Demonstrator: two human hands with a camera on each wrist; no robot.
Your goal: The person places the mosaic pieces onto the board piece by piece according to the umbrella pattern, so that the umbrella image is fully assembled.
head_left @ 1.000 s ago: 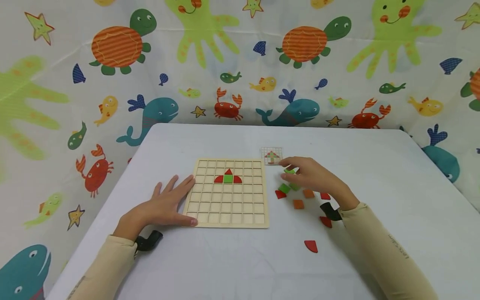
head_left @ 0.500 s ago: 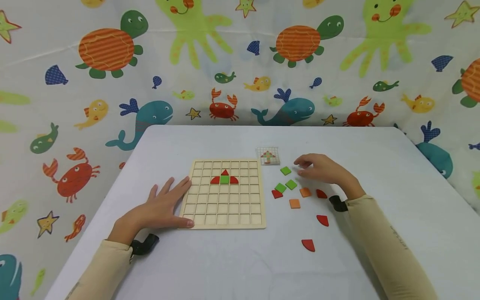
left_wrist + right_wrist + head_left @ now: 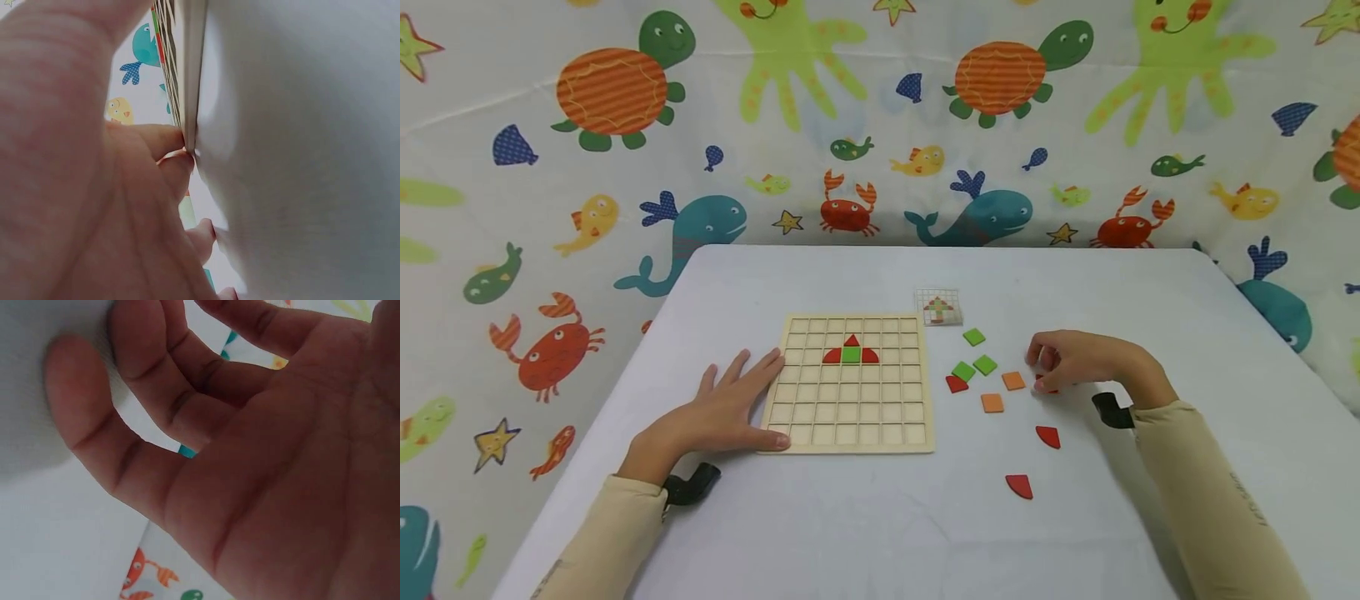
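Observation:
A wooden grid board [image 3: 891, 414] lies on the white table, with a red triangle [image 3: 852, 341], a green square [image 3: 851, 355] and two red quarter-round tiles set in its upper cells. My left hand [image 3: 718, 417] rests spread along the board's left edge, thumb at the near corner; the left wrist view shows fingertips against the rim [image 3: 192, 75]. To the right, my right hand [image 3: 1093, 358] bends over a red tile [image 3: 1049, 388], mostly hidden beneath it. Thumb and index tip look apart there. In the right wrist view its curved fingers [image 3: 78, 387] reach the tabletop.
Loose green tiles [image 3: 986, 364], orange tiles [image 3: 992, 403] and red tiles [image 3: 1019, 486] lie right of the board. A small pattern card [image 3: 938, 307] sits by its far right corner. Behind the table [image 3: 850, 533] hangs a sea-animal cloth [image 3: 820, 158].
My right hand has moved right and nearer, from the green tiles to the red tile. The green tiles it covered now show. My left hand stays at the board.

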